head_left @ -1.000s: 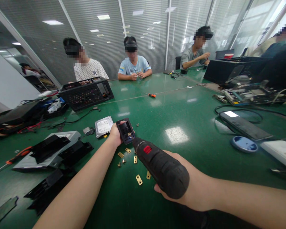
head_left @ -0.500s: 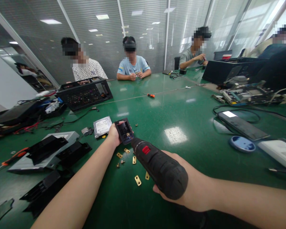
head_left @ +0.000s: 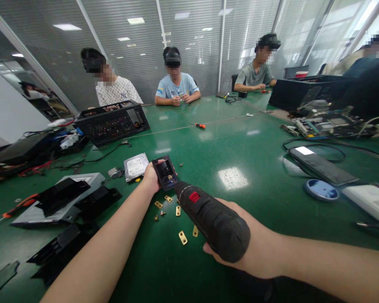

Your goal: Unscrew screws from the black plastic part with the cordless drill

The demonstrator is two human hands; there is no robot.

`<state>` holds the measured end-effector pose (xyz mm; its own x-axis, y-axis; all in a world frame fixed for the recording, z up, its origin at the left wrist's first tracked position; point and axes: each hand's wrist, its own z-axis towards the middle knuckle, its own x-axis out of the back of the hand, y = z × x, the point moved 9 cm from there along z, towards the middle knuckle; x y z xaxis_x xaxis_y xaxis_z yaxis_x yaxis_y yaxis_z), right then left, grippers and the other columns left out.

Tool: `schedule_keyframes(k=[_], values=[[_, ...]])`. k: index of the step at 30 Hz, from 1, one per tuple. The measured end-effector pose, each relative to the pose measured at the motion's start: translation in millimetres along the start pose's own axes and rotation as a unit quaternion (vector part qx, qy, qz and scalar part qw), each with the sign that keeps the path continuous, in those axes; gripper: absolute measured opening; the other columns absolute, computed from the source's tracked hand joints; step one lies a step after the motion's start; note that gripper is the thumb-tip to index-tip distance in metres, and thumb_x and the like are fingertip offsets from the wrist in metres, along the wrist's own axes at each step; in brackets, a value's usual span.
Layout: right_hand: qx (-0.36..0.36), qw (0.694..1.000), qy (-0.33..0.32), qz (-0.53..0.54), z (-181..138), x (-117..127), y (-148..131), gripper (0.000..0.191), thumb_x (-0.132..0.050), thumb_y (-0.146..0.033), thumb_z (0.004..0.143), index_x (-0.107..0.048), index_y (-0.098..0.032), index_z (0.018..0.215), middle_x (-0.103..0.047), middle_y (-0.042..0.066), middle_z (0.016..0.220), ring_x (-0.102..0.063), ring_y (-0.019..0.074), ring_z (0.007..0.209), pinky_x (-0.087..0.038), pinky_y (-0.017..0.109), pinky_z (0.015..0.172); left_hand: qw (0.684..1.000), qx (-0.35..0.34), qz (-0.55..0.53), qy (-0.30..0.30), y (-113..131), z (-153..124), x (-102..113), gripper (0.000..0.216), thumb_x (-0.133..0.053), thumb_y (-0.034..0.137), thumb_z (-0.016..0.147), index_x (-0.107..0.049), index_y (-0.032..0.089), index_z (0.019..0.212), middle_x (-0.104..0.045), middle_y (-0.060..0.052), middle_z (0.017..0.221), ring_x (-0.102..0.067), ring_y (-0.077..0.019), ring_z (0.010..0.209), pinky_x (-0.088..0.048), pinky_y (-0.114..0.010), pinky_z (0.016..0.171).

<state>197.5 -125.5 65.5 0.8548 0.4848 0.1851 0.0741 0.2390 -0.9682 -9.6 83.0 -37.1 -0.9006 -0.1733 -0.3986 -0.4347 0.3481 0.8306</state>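
Here, table (head_left: 240, 143): is carrying everything; the housing (head_left: 166, 173) is being held just above its near-middle stretch.
case (head_left: 112, 122): is lying well beyond the housing, to its left, probably parked out of the working spot.
panels (head_left: 63, 195): are lying stacked near the housing, to its left, seemingly set aside.
driver (head_left: 213, 221): is slanting up and away, its nose reaching the housing's lower edge; the bit is hidden.
right hand (head_left: 255, 252): is wrapping the driver's rear grip on the near side of the housing, fingers curled shut underneath.
left hand (head_left: 151, 179): is pinching the housing by its sides, tipping the open face toward the driver, apparently to steady it.
drive (head_left: 135, 166): is resting flat just left of the housing.
housing: is sitting in the left hand, clear of the table.
brass bits (head_left: 182, 237): are lying scattered on the table just nearer than the housing, beside the driver.
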Motion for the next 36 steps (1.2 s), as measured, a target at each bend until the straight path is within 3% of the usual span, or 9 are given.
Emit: schedule_keyframes(k=[13,23,36], values=[[0.0,1.0,0.001,0.023,1.7,-1.0,-5.1,0.033,-0.081,-0.014,0.073,-0.064,-0.022,0.1,-0.07,0.001,0.091,-0.068,0.0201,0.082,-0.063,0.03,0.071,1.0,0.004,-0.005,0.003,-0.5,1.2,0.7,0.023,-0.053,0.027,0.089,-0.072,0.014,0.091,-0.073,-0.012,0.07,-0.071,-0.0282,0.059,-0.065,-0.042,0.06],[0.011,0.999,0.027,-0.043,-2.2,2.9,3.9,0.037,-0.081,-0.018,0.076,-0.066,-0.023,0.11,-0.075,0.004,0.101,-0.073,0.0234,0.092,-0.066,0.039,0.086,1.0,-0.002,0.0,-0.004,0.8,2.8,0.3,0.021,-0.053,0.026,0.088,-0.071,0.015,0.088,-0.072,-0.012,0.07,-0.071,-0.0277,0.058,-0.066,-0.042,0.061],[0.003,1.0,-0.002,-0.031,2.3,2.2,-4.7,0.031,-0.083,-0.015,0.074,-0.065,-0.022,0.099,-0.072,0.0,0.089,-0.066,0.0181,0.077,-0.061,0.03,0.071,1.0,0.004,-0.003,0.006,-0.7,2.1,1.2,0.023,-0.055,0.026,0.088,-0.073,0.015,0.094,-0.073,-0.012,0.071,-0.072,-0.0282,0.06,-0.065,-0.042,0.061]])
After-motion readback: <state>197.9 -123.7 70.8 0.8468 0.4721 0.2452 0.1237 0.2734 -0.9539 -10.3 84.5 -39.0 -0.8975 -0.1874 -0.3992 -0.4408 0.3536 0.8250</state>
